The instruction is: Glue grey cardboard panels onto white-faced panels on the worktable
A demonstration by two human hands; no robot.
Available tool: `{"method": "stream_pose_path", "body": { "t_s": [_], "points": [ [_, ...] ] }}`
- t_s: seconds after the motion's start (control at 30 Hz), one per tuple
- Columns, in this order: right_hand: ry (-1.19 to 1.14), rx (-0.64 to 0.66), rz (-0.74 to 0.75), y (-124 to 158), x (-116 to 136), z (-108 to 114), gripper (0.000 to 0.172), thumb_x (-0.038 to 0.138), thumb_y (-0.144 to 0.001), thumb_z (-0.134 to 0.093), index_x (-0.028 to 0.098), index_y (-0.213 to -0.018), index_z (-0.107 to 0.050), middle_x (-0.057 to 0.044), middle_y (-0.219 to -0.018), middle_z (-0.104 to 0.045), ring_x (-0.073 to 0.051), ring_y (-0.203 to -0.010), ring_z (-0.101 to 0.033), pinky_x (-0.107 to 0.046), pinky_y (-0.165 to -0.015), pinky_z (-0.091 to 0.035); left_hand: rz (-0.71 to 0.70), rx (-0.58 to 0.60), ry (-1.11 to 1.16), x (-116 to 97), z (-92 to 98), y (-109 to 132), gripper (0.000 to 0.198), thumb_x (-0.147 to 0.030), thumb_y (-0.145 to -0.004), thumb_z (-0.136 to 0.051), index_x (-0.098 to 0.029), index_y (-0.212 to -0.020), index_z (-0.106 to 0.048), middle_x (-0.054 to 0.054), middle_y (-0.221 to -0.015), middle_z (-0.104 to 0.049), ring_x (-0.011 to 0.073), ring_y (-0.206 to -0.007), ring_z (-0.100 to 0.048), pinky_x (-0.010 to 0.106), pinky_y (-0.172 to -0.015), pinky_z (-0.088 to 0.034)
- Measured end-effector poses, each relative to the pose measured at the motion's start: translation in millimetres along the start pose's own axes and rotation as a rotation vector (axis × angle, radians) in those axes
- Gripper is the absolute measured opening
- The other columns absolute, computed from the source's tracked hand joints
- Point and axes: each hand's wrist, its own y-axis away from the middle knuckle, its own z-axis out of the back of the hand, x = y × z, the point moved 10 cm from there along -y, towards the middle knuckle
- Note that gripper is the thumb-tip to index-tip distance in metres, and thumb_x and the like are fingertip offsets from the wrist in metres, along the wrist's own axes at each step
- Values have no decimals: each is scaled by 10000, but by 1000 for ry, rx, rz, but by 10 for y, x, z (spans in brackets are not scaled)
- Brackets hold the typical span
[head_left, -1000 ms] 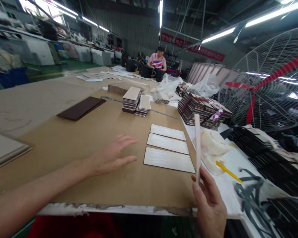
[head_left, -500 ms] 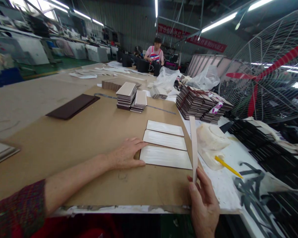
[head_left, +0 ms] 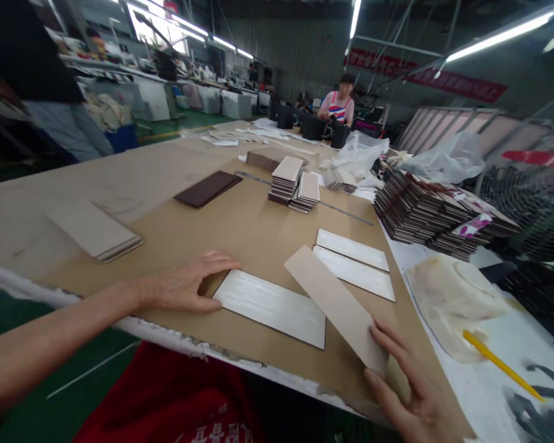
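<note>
My left hand (head_left: 191, 284) spans the short left end of a white-coated rectangular panel (head_left: 272, 309), thumb at the near corner and fingers at the far one. The panel lies flat near the table's front edge, its surface streaked and glossy like wet glue. In my right hand (head_left: 409, 381) a plain beige board (head_left: 335, 307) is pinched by its near end. The board is tilted above the table, beside the coated panel's right end. Beyond it, two more white-coated panels (head_left: 353, 249) lie one behind the other, the nearer partly hidden by the board.
Stacked dark-backed boards (head_left: 286, 178) stand mid-table, with a larger bundled stack (head_left: 436, 212) on the right. Brown panels (head_left: 208, 187) and beige boards (head_left: 96, 231) lie left. A yellow stick (head_left: 503, 364) rests by a cream-stained container (head_left: 452, 301). Two other people are in the background.
The nearest coated panel has come away from the other two, toward me and left, with my left hand at its end. My right hand has turned the beige board from edge-on to show its face.
</note>
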Motion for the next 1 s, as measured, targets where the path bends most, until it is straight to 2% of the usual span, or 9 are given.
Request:
{"method": "stream_pose_path", "body": {
  "t_s": [0.07, 0.17, 0.27, 0.43, 0.67, 0.8, 1.0],
  "points": [
    [37, 52, 126, -151, 189, -129, 472, 383, -899, -673, 330, -1363, -603, -56, -1460, -549, -311, -1341, -517, -530, -1105, -462, 49, -27, 14, 127, 52, 198, 751, -456, -833, -716, -292, -1482, -376, 93, -1458, -486, 317, -1359, -420, 497, -1163, -337],
    [54, 114, 264, -362, 474, -358, 482, 361, -894, -671, 319, -1370, -607, -58, -1436, -574, -292, -1306, -552, -494, -1093, -486, 93, -81, 46, 221, 78, 342, 743, -514, -830, -725, -284, -1466, -417, 101, -1457, -498, 323, -1362, -425, 510, -1167, -336],
    [49, 207, 308, -545, 633, -603, 464, 343, -893, -656, 297, -1354, -631, -65, -1431, -580, -289, -1295, -561, -498, -1093, -485, 123, -121, 83, 269, 82, 376, 790, -553, -808, -743, -287, -1478, -419, 111, -1462, -493, 331, -1361, -431, 516, -1161, -347],
    [50, 351, 331, -731, 691, -885, 497, 336, -884, -654, 295, -1378, -613, -70, -1446, -568, -294, -1324, -533, -525, -1103, -466, 118, -149, 119, 281, 113, 393, 812, -572, -808, -740, -292, -1493, -407, 113, -1455, -493, 327, -1349, -451, 501, -1150, -366],
    [46, 409, 369, -816, 739, -1048, 501, 320, -883, -659, 291, -1381, -611, -70, -1449, -563, -288, -1335, -520, -491, -1099, -475, 62, -181, 129, 233, 164, 394, 822, -594, -802, -741, -268, -1486, -423, 112, -1413, -556, 318, -1340, -463, 481, -1142, -371],
    [61, 430, 370, -817, 746, -1097, 500, 323, -885, -660, 283, -1381, -610, -78, -1450, -561, -300, -1337, -515, -523, -1101, -466, 8, -214, 131, 173, 214, 385, 751, -566, -828, -725, -248, -1458, -469, 115, -1392, -582, 311, -1313, -491, 472, -1123, -390],
    [64, 452, 359, -819, 722, -1148, 497, 339, -897, -653, 304, -1390, -602, -69, -1465, -546, -301, -1348, -502, -533, -1106, -458, 3, -212, 125, 151, 226, 378, 662, -507, -877, -688, -223, -1441, -489, 125, -1377, -595, 304, -1305, -495, 474, -1111, -400]
  ]
}}
